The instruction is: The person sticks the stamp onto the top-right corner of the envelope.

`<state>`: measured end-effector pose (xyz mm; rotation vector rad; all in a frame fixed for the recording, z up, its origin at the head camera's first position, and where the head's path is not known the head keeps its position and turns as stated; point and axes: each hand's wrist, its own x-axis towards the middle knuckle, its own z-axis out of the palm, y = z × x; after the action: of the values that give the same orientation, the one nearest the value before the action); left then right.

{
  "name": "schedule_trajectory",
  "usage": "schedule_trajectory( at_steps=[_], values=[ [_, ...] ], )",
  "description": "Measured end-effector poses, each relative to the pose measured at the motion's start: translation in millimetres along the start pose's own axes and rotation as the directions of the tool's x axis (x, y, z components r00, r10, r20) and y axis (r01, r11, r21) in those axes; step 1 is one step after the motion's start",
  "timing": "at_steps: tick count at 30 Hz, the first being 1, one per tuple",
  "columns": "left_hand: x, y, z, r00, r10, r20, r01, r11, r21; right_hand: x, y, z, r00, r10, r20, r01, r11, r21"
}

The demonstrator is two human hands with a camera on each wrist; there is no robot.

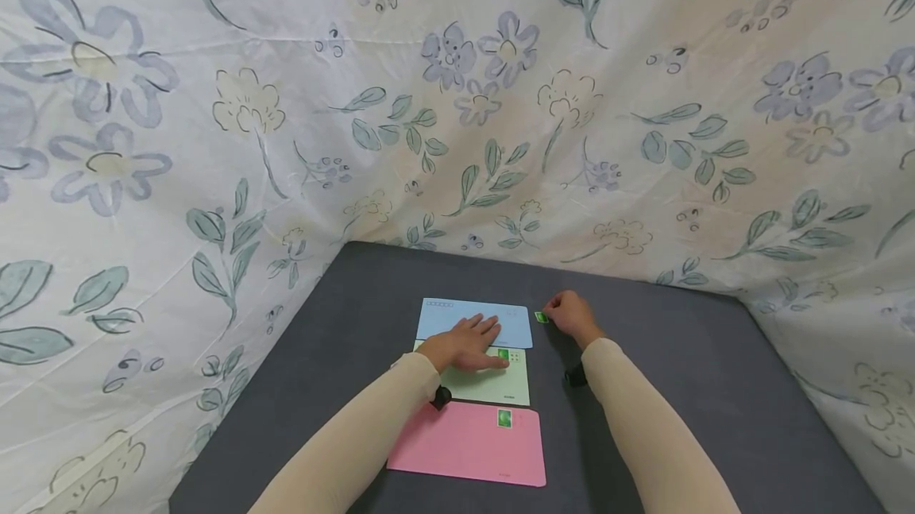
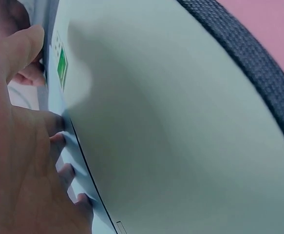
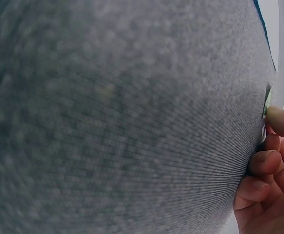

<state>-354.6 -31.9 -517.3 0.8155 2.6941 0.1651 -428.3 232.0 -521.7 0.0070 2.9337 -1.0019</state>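
Observation:
A light blue envelope (image 1: 439,323), a pale green envelope (image 1: 493,388) and a pink envelope (image 1: 465,446) lie in a column on the dark grey table. My left hand (image 1: 468,345) rests with its fingers spread on the blue envelope, its thumb over the green one. Just past the blue envelope's right edge, my right hand (image 1: 572,315) pinches a small green stamp (image 1: 541,317) between thumb and finger. In the right wrist view the stamp (image 3: 268,100) shows only as a sliver close over the table cloth. Green stamps sit at the upper right of the green and pink envelopes.
The dark grey tabletop (image 1: 672,363) stretches to both sides of the envelopes. A floral curtain (image 1: 500,141) hangs behind the table and along its sides. A dark strap (image 2: 249,63) crosses the left wrist view.

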Motion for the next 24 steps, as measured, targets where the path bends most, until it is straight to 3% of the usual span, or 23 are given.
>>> schedule_trajectory(
  at_steps=[7, 14, 24],
  values=[
    [16.9, -9.8, 12.5, 1.000, 0.000, -0.011, -0.001, 0.999, -0.038, 0.7, 1.3, 1.0, 1.000, 0.000, -0.006, 0.000, 1.000, -0.017],
    [14.9, -8.7, 10.3, 1.000, 0.010, 0.002, -0.010, 0.999, -0.049, 2.4, 5.7, 0.1, 1.000, -0.019, 0.011, 0.019, 1.000, -0.009],
    [15.5, -8.9, 9.9, 1.000, -0.004, 0.003, 0.004, 0.999, -0.042, 4.4, 19.0, -5.9, 0.997, -0.070, 0.040, 0.063, 0.988, 0.144]
  ],
)
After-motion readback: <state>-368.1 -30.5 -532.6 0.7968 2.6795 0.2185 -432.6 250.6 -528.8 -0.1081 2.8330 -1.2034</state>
